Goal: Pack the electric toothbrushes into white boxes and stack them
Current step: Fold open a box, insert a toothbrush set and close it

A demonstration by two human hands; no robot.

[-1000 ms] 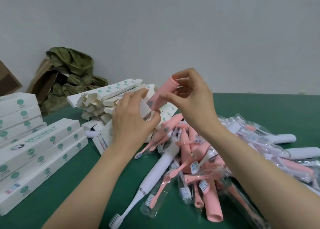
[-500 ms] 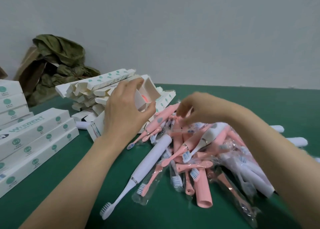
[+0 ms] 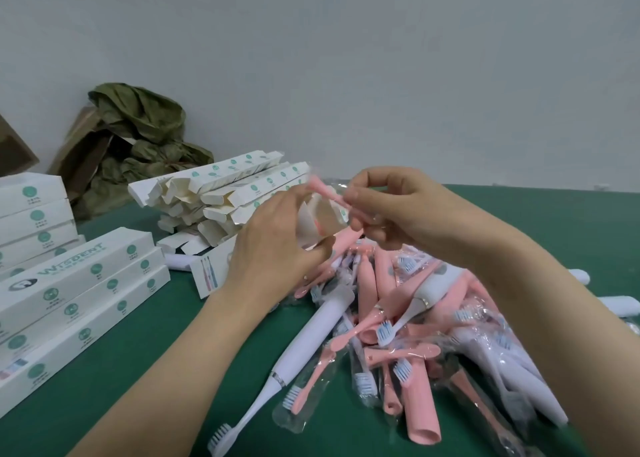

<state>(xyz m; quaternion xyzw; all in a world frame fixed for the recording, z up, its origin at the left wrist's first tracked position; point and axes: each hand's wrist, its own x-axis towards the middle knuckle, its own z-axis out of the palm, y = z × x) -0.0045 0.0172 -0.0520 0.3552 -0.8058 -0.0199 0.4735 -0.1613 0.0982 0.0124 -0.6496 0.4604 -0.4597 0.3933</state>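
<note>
Head view: left hand (image 3: 273,248) grips the open white box (image 3: 322,219), mouth up. Right hand (image 3: 398,210) pinches 1 bagged pink brush head (image 3: 323,191) just above that mouth, long axis slanting up-left from the right fingers. The toothbrush pile (image 3: 415,318) lies below them on the table (image 3: 138,370).

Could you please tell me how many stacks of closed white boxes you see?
2: the far-left stack, the nearer stack in front of it; others may be hidden.

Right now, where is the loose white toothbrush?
Head view, lower centre: the white toothbrush lies on the green table along the left edge of the pink toothbrush pile, bristles nearest the camera.
</note>
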